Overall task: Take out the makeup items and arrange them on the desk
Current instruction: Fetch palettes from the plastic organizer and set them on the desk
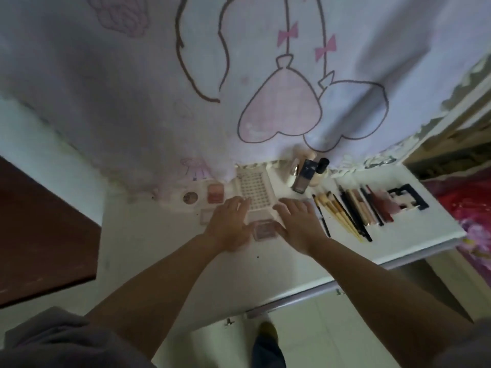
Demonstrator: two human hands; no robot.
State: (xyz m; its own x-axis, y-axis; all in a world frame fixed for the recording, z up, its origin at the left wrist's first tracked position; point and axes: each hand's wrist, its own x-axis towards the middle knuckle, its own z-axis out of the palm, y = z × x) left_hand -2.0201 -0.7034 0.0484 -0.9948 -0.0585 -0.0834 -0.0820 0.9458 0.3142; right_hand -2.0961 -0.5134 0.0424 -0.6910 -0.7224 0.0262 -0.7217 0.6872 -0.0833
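Left hand: my left hand (230,223) lies flat, fingers spread, fingertips on the left edge of the lash tray (254,193); it grips nothing.
Right hand: my right hand (299,224) lies flat and spread at the tray's right corner, also gripping nothing.
Hands: apart, one on each side of the tray.
Small case: a pinkish case (263,229) sits between my wrists, just below the tray.
Left of tray: a blush (215,193) and a round compact (190,197), near my left hand.
Behind: bottles (305,176) stand against the curtain (159,102).
Right: brushes (337,211) and pencils (364,205) lie in a row, then a black-framed palette (407,199).
Edges: the palette lies near the desk's (186,274) right edge.
Open room: bare desk on my near side, beneath my forearms.
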